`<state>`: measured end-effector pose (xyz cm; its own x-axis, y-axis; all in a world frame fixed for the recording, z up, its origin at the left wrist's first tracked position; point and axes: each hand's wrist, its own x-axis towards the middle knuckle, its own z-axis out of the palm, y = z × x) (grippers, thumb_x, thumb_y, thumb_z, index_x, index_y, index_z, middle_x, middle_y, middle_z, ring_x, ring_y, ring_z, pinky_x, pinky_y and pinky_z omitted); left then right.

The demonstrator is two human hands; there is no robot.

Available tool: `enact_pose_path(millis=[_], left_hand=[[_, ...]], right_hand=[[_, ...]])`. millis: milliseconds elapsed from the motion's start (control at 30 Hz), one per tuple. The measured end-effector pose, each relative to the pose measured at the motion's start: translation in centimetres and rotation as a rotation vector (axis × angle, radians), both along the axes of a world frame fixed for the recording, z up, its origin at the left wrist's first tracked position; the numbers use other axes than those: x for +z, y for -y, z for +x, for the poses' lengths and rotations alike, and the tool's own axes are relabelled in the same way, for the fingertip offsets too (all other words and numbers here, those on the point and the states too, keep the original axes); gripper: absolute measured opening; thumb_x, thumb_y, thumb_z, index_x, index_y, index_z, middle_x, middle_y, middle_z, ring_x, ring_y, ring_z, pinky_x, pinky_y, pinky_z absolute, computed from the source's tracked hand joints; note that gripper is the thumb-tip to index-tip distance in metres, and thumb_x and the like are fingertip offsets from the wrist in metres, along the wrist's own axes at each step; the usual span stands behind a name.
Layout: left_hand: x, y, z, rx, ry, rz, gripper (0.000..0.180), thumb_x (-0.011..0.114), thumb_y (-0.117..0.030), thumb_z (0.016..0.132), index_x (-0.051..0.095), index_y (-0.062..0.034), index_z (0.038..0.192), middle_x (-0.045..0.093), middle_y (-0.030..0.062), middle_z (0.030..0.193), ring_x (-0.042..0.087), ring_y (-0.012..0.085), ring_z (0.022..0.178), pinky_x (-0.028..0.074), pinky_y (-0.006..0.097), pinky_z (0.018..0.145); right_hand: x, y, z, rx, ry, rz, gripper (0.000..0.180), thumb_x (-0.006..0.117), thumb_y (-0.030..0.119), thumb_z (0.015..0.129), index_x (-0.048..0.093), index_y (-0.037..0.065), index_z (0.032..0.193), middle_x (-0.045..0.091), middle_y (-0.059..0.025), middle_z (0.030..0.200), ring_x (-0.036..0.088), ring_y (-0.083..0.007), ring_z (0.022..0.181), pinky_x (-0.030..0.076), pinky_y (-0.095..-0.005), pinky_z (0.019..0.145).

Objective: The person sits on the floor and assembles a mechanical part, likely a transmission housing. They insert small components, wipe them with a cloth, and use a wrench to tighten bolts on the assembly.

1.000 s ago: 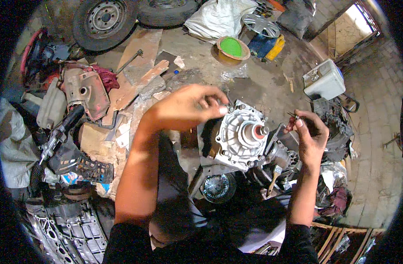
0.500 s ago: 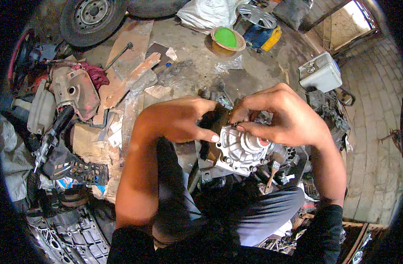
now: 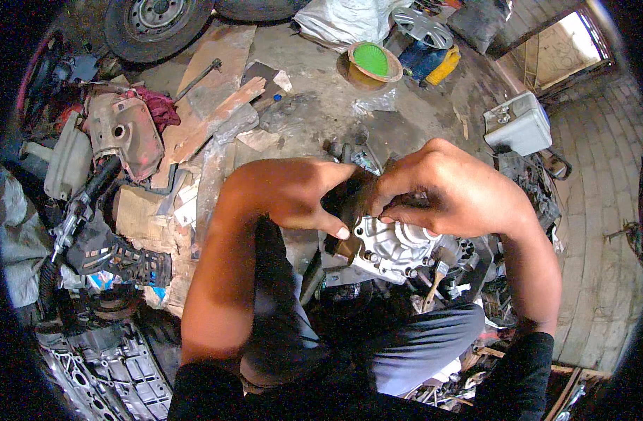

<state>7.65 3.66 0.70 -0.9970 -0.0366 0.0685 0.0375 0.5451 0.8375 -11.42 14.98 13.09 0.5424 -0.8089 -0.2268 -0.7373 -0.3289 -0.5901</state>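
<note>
A silver cast-metal gearbox housing sits between my knees on a dirty workshop floor. Both hands meet over its top left edge. My left hand has its fingers curled and its thumb pressed against the housing rim. My right hand covers the top of the housing and pinches something small and dark, which I cannot make out, next to the left fingers. A wooden-handled tool lies against the housing's lower right side.
Car tyres lie at the back left. Grey and rusty engine parts are piled on the left. A green-lined bowl and a blue and yellow can stand at the back, a white box-like part at the right.
My right hand has come in from the right side onto the housing top. My left hand has shifted down to the housing's left edge. The camera view has tilted slightly.
</note>
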Motion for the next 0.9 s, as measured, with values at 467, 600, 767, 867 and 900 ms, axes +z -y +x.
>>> enact_pose_path(millis=[467,600,767,867,900], left_hand=[[-0.8,0.1,-0.2,0.001,0.024,-0.055,0.070,0.079,-0.040,0.075,0.054,0.0009,0.126,0.066,0.0233,0.110,0.065,0.0363,0.102,0.050,0.042,0.087],[-0.9,0.1,0.1,-0.019,-0.054,-0.011,0.077,0.078,-0.041,0.075,0.051,0.0008,0.133,0.065,0.0244,0.115,0.064,0.0366,0.106,0.050,0.042,0.090],[-1.7,0.2,0.2,-0.034,-0.075,0.030,0.080,0.078,-0.040,0.075,0.048,0.0004,0.137,0.063,0.0252,0.119,0.063,0.0371,0.110,0.049,0.041,0.092],[-0.9,-0.1,0.3,0.010,0.004,-0.039,0.080,0.078,-0.039,0.075,0.048,0.0006,0.137,0.063,0.0254,0.120,0.063,0.0368,0.110,0.049,0.041,0.093],[-0.9,-0.2,0.3,0.011,-0.015,-0.024,0.080,0.078,-0.039,0.075,0.048,0.0004,0.137,0.063,0.0255,0.120,0.063,0.0367,0.110,0.049,0.041,0.093]], right_hand=[[0.2,0.1,2.2,0.076,-0.261,0.113,0.016,0.067,0.004,0.079,0.069,0.001,0.096,0.069,-0.0179,0.091,0.066,-0.0370,0.090,0.052,-0.0425,0.080],[-0.3,-0.6,2.8,0.038,-0.249,0.057,0.013,0.066,0.006,0.081,0.067,0.002,0.093,0.066,-0.0172,0.087,0.064,-0.0383,0.087,0.051,-0.0445,0.078],[0.2,-0.8,3.5,0.044,-0.375,-0.019,0.010,0.066,0.008,0.081,0.066,0.003,0.090,0.063,-0.0182,0.082,0.062,-0.0395,0.082,0.050,-0.0467,0.074],[0.3,-1.1,3.8,0.070,-0.321,-0.125,0.018,0.056,0.012,0.081,0.065,-0.001,0.089,0.065,-0.0255,0.080,0.067,-0.0418,0.079,0.053,-0.0487,0.067],[0.1,-1.3,3.8,0.069,-0.301,-0.151,0.018,0.056,0.012,0.081,0.065,-0.001,0.088,0.065,-0.0255,0.080,0.067,-0.0417,0.079,0.053,-0.0486,0.067]])
